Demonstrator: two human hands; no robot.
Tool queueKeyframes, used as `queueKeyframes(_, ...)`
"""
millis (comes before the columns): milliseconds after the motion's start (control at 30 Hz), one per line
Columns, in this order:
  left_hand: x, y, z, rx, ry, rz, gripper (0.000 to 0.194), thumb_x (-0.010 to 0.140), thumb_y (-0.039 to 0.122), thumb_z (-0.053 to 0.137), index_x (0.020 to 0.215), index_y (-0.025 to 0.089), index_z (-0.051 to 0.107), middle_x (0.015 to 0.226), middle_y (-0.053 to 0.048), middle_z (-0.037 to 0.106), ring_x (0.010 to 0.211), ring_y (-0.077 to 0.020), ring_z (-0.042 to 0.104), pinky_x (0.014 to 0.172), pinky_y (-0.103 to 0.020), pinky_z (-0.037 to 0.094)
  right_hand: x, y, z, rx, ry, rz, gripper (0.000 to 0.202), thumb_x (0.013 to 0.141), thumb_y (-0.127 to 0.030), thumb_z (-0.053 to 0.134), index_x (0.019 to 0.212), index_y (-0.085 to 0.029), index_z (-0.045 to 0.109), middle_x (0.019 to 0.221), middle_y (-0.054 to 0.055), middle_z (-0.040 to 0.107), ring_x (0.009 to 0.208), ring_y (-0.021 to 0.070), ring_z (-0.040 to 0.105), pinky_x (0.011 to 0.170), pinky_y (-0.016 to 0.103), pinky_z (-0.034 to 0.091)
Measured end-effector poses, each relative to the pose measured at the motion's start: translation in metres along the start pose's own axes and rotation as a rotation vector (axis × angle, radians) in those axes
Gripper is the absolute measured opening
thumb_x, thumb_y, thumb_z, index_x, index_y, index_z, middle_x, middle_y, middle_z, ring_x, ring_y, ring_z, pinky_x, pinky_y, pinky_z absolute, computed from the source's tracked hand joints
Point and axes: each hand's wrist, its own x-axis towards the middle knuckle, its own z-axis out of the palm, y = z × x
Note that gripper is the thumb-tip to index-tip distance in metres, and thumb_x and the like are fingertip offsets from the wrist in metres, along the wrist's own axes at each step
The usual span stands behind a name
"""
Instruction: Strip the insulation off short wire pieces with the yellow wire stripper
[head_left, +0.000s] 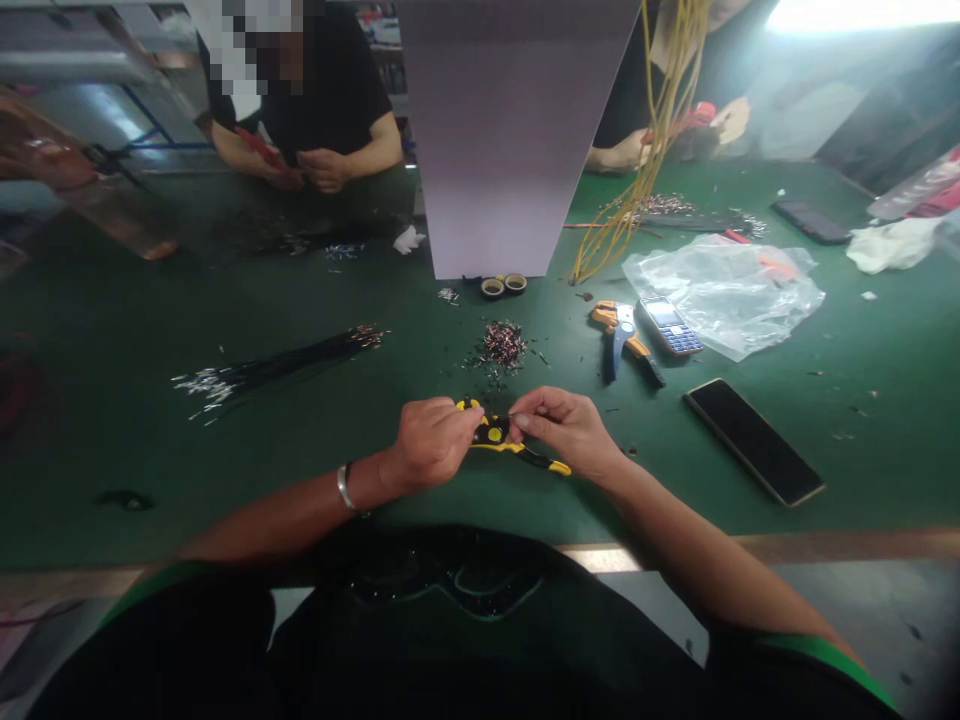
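A wire stripper (495,435) with yellow and black parts sits between my hands, its handle (559,467) reaching right below my right hand. My left hand (435,442) is closed in a fist over the tool's left end, thumb pointing right; what it holds is hidden. Thumb and fingertips of my right hand (566,425) pinch together beside the tool's pivot, on something too small to make out. Beyond the hands lies a pile of small copper-coloured and dark pieces (504,343). A bundle of black wires (285,362) with silvery left ends and coppery right ends lies to the left.
On the right are orange-and-blue pliers (619,335), a keypad phone (670,325), a smartphone (754,440) and a clear plastic bag (727,290). Two tape rolls (504,286) sit before an upright panel (506,140). Yellow wires (637,190) hang nearby. Co-workers' hands (326,168) work across the table.
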Motion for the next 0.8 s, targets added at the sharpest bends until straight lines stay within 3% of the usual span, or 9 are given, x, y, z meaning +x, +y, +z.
queueKeyframes(233, 0.003, -0.002, -0.001, -0.124, -0.074, -0.178, 0.009, 0.087, 0.014, 0.057, 0.085, 0.016, 0.066, 0.064, 0.0, 0.069, 0.052, -0.0093, 0.058, 0.054, -0.021, 0.045, 0.0, 0.002, -0.002, 0.125, -0.096, -0.002, 0.017, 0.077, -0.033, 0.074, 0.081, -0.018, 0.066, 0.062, -0.001, 0.068, 0.059, 0.0144, 0.064, 0.064, 0.031, 0.051)
queueKeyframes(367, 0.005, 0.0, -0.004, -0.231, -0.189, -0.355, 0.011, 0.086, 0.016, 0.058, 0.081, 0.016, 0.068, 0.072, -0.002, 0.072, 0.062, -0.0108, 0.065, 0.062, -0.021, 0.048, 0.001, 0.002, -0.002, 0.132, -0.098, 0.011, 0.017, 0.078, -0.033, 0.073, 0.08, -0.018, 0.066, 0.061, -0.001, 0.067, 0.059, 0.0154, 0.065, 0.063, 0.032, 0.051)
queueKeyframes(633, 0.028, 0.006, -0.015, -0.593, -0.588, -0.792, 0.024, 0.088, 0.023, 0.048, 0.081, 0.013, 0.069, 0.061, 0.0, 0.064, 0.054, -0.008, 0.052, 0.054, -0.019, 0.04, 0.004, 0.004, -0.001, -0.024, -0.022, -0.027, 0.022, 0.078, -0.037, 0.072, 0.081, -0.017, 0.064, 0.063, -0.001, 0.066, 0.059, 0.0129, 0.062, 0.064, 0.03, 0.05)
queueKeyframes(800, 0.031, 0.009, -0.017, -0.74, -0.671, -0.977, 0.022, 0.084, 0.018, 0.047, 0.084, 0.013, 0.069, 0.058, 0.001, 0.063, 0.045, -0.0055, 0.042, 0.046, -0.017, 0.034, 0.005, 0.009, 0.004, -0.039, -0.027, -0.035, 0.021, 0.078, -0.037, 0.071, 0.081, -0.017, 0.064, 0.063, -0.001, 0.066, 0.059, 0.0127, 0.061, 0.064, 0.03, 0.05)
